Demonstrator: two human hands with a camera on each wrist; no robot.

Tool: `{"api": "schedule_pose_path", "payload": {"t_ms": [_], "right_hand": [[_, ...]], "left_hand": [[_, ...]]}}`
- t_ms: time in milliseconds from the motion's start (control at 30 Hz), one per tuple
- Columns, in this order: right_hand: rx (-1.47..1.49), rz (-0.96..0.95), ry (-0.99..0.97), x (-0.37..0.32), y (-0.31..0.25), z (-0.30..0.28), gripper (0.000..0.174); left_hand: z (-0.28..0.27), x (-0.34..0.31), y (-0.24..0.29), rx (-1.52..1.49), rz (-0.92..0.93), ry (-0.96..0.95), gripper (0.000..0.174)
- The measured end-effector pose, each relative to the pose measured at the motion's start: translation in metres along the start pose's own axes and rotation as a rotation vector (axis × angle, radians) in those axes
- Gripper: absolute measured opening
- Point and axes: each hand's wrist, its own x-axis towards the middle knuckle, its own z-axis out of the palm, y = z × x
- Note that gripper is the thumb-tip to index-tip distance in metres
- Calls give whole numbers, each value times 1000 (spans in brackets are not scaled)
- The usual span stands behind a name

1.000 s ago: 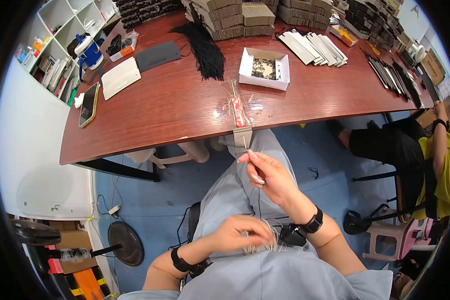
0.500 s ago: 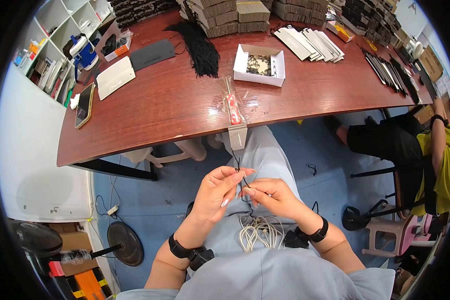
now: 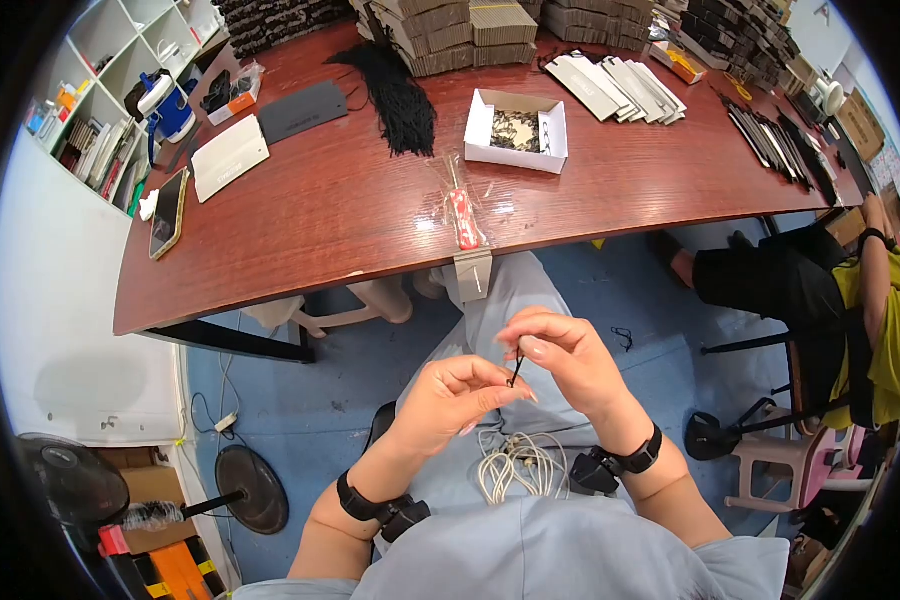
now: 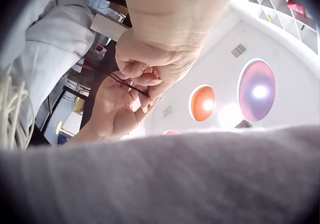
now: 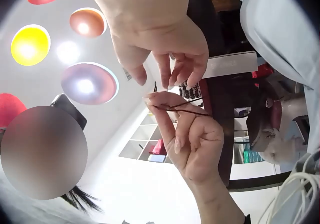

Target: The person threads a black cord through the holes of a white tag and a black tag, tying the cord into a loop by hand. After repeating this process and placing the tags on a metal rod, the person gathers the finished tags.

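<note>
A thin black cord [image 3: 516,368] stands between my two hands over the lap. My left hand [image 3: 450,402] pinches it between thumb and index fingertip. In the right wrist view two dark strands [image 5: 182,108] run across the fingers of that left hand [image 5: 200,141], and a short end sticks up past its fingertips. My right hand [image 3: 570,365] is bent over this end from above. Seen from the right wrist, the thumb and fingers of my right hand [image 5: 160,48] are apart, close over the cord's end. The left wrist view shows both hands overlapping around the cord [image 4: 132,87].
A grey card strip [image 3: 473,275] overhangs the table [image 3: 320,215] edge below a red-handled tool [image 3: 464,220] in clear plastic. Behind lie an open white box [image 3: 515,160], a black cord bundle [image 3: 405,115] and pale cards [image 3: 610,90]. A coiled white cable [image 3: 520,470] rests on the lap.
A second ago the right hand held a thin tool by the card strip; then both hands held the cord below the strip. Now the cord is away from the strip, and the right hand is higher.
</note>
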Motion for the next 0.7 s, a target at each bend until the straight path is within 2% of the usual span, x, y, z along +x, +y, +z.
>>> {"api": "schedule_pose_path", "payload": {"t_ms": [67, 133, 167, 233, 433, 700], "right_hand": [[-87, -47, 3, 1, 3, -1, 18], [-63, -99, 129, 1, 2, 0, 14], [-63, -98, 129, 1, 3, -1, 14], [0, -44, 269, 0, 4, -4, 12], [10, 12, 123, -6, 1, 5, 15], [43, 41, 57, -5, -3, 7, 15]], "left_hand": [[-1, 0, -1, 27, -22, 5, 4], [-2, 1, -2, 21, 53, 13, 4], [-2, 2, -2, 20, 53, 14, 4], [-4, 3, -3, -105, 164, 14, 7], [-3, 6, -7, -200, 124, -4, 10], [-2, 5, -4, -172, 91, -30, 8]]}}
